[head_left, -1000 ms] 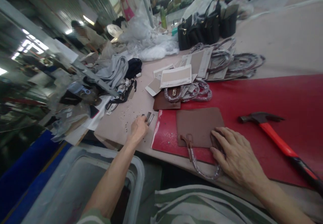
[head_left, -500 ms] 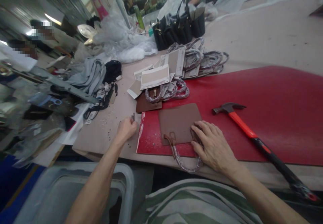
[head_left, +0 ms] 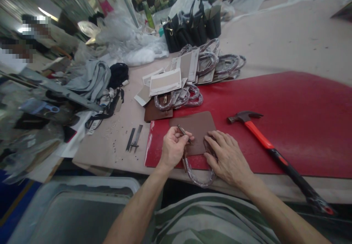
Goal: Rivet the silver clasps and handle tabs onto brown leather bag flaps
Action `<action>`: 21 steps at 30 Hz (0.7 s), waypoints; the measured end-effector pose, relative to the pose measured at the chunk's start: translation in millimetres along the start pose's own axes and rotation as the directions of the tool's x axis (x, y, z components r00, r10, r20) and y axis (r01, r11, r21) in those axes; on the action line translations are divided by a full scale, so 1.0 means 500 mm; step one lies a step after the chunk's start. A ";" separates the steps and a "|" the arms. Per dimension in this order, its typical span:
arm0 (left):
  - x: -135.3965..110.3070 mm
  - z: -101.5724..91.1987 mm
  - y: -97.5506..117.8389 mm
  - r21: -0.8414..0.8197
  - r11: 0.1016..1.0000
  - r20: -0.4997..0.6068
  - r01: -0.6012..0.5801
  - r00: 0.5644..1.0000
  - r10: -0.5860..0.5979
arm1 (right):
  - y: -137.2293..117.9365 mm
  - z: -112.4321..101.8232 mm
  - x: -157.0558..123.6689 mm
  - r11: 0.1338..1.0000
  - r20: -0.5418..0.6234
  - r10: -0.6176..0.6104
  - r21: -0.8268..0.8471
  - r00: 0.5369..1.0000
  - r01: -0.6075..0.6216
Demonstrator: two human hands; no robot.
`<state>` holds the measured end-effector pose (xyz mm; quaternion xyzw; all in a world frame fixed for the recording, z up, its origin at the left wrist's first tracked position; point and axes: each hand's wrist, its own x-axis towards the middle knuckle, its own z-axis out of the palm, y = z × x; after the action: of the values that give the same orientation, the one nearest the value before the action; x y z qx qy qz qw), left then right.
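Observation:
My left hand (head_left: 173, 148) is closed around a slim metal punch (head_left: 182, 130), held at a slant over the brown leather panel (head_left: 202, 120). The panel lies on the red mat, with a plastic-wrapped bag handle (head_left: 198, 181) looping off its near edge. My right hand (head_left: 227, 157) rests palm down with fingers apart on the panel's right side, covering one end of the handle. The handle's other end is partly hidden behind my left hand. To the right, a claw hammer (head_left: 260, 134) with a red and black grip lies on the mat.
Two narrow metal tools (head_left: 134, 138) and tiny dark bits lie left of the red mat (head_left: 291, 126). Behind the panel are stacked bag panels with wrapped handles (head_left: 189, 95) and black bags (head_left: 189, 27). A grey plastic bin (head_left: 90, 183) stands below the table edge.
My left hand has moved right from the tools on the table to above the panel, now with the metal punch in it. My right hand stays on the panel.

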<state>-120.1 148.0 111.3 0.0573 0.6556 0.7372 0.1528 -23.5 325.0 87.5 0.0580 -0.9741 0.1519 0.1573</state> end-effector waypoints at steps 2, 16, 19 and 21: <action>0.003 0.007 -0.008 -0.014 1.000 0.007 -0.007 1.000 0.007 | 0.000 -0.001 0.001 1.000 0.010 0.011 0.005 1.000 -0.011; 0.003 0.004 -0.025 0.137 0.988 0.060 -0.076 0.996 0.068 | -0.001 -0.004 0.000 1.000 0.017 0.013 0.020 1.000 -0.013; 0.002 0.006 -0.027 0.156 0.983 0.084 -0.102 0.992 0.090 | -0.001 -0.003 0.001 1.000 0.020 0.016 0.025 1.000 -0.017; 0.000 0.007 -0.027 0.172 0.977 0.088 -0.123 0.990 0.109 | 0.000 -0.003 0.002 0.999 0.017 0.018 0.028 1.000 -0.019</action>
<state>-116.8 152.7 98.3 0.1377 0.7075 0.6810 0.1293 -23.9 325.4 89.3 0.0524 -0.9737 0.1665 0.1467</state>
